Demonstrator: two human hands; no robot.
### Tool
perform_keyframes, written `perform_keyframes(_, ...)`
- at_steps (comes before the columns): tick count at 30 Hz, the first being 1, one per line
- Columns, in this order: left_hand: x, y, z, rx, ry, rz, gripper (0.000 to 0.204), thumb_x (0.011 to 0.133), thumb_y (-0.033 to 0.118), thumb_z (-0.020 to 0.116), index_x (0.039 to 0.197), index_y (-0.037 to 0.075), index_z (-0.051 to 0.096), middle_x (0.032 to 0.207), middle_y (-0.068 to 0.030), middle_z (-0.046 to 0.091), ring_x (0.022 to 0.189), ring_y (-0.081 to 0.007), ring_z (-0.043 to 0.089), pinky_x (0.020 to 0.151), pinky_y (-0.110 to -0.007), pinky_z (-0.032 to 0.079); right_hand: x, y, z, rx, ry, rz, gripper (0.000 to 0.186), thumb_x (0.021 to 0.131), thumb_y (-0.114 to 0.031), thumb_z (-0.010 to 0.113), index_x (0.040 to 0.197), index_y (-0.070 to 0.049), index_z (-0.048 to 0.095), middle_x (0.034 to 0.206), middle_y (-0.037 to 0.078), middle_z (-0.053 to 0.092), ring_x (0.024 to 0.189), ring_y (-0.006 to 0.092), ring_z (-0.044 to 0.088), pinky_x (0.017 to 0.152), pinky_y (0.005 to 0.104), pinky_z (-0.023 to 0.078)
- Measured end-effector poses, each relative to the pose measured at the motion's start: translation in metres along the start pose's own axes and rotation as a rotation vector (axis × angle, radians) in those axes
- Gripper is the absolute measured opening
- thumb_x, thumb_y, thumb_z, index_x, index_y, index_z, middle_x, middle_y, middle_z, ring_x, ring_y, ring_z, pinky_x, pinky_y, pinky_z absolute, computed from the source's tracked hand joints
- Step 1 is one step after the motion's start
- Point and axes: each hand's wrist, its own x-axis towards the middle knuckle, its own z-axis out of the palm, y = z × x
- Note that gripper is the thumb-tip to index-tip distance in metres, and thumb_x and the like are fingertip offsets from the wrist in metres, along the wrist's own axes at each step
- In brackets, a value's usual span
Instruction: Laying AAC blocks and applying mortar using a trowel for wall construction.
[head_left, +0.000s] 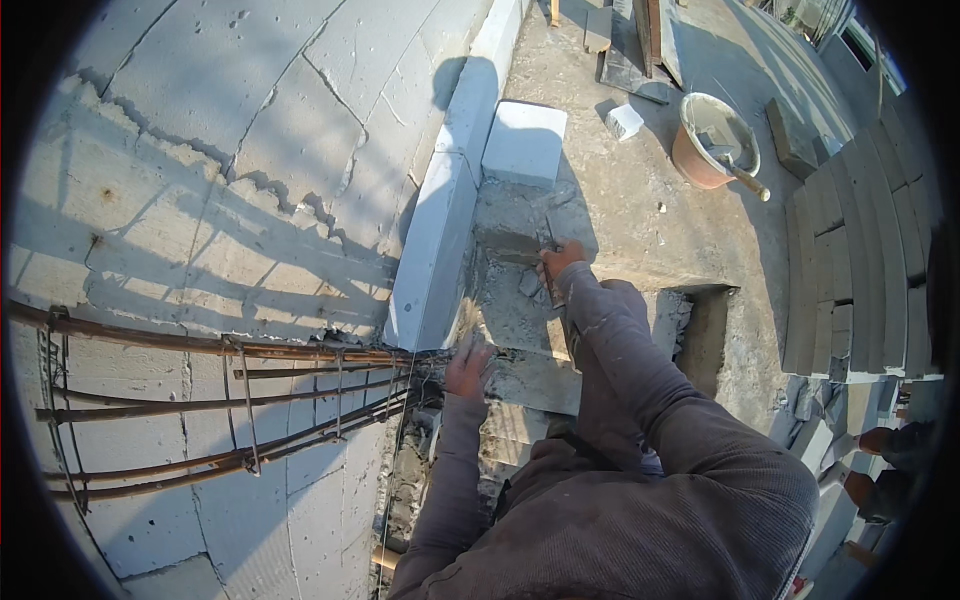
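While a rusty rebar cage (190,342) spans the far left, a pale block course (437,240) follows the floor's (630,225) left edge. Left hand (468,368): fingers loosely spread, apparently gripping nothing, near the course's near end, probably for balance; contact cannot be told. White block (525,142) sits against the course. Right hand (563,258): curled round a thin flat bar (554,292), over the rough recess beside the course; mid-length hold likely gives control. Further right, the bucket (690,155) stands inward of the floor's right-hand block stack (850,250), trowel (748,183) handle overhanging its rim, presumably for easy pickup.
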Motion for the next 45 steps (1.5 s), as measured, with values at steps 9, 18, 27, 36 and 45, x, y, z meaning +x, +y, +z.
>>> perform_keyframes(9, 0.125, 0.159, 0.023, 1.122, 0.042, 0.857, 0.052, 0.086, 0.019, 0.059, 0.129, -0.007, 0.046, 0.12, -0.026, 0.057, 0.111, -0.0292, 0.058, 0.093, -0.033, 0.045, -0.032, 0.024, -0.024, 0.567, 0.093, 0.173, 0.018, 0.086, -0.003, 0.056, 0.097, 0.009, 0.049, 0.065, 0.018, 0.059, 0.05, 0.026, 0.059, 0.04, 0.0388, 0.048)
perform_keyframes(18, 0.22, 0.164, -0.05, 1.528, 0.141, 0.435, 0.039, 0.087, 0.027, 0.059, 0.112, -0.003, 0.062, 0.096, -0.0176, 0.068, 0.088, -0.0224, 0.065, 0.078, -0.032, 0.05, -0.048, 0.04, -0.062, 0.819, 0.177, 0.221, 0.045, 0.086, -0.004, 0.054, 0.124, 0.011, 0.035, 0.064, 0.017, 0.059, 0.046, 0.0252, 0.058, 0.038, 0.0379, 0.046)
perform_keyframes(27, 0.221, 0.177, -0.073, 1.411, 0.278, 0.461, 0.039, 0.086, 0.034, 0.065, 0.104, -0.001, 0.067, 0.085, -0.0131, 0.069, 0.075, -0.0194, 0.064, 0.072, -0.032, 0.05, -0.061, 0.029, -0.084, 0.765, 0.222, 0.116, 0.016, 0.086, -0.005, 0.056, 0.094, 0.007, 0.05, 0.066, 0.018, 0.06, 0.05, 0.0263, 0.059, 0.041, 0.0391, 0.049)
perform_keyframes(36, 0.177, 0.156, -0.002, 1.659, 0.599, 0.372, 0.044, 0.073, 0.04, 0.075, 0.096, 0.003, 0.071, 0.085, -0.0164, 0.07, 0.078, -0.0283, 0.067, 0.078, -0.036, 0.051, -0.074, 0.039, -0.114, 0.793, 0.171, 0.12, 0.018, 0.088, -0.009, 0.057, 0.092, 0.008, 0.052, 0.069, 0.018, 0.062, 0.051, 0.0235, 0.059, 0.044, 0.0359, 0.049)
perform_keyframes(45, 0.088, 0.126, 0.068, 0.92, 0.236, 0.932, 0.027, 0.087, 0.014, 0.063, 0.106, -0.004, 0.059, 0.083, -0.0098, 0.066, 0.073, -0.0123, 0.062, 0.063, -0.024, 0.048, -0.193, 0.062, -0.255, 0.583, 0.395, -0.211, 0.019, 0.082, -0.009, 0.066, 0.091, 0.004, 0.057, 0.066, 0.011, 0.061, 0.046, 0.0148, 0.056, 0.04, 0.0265, 0.045)
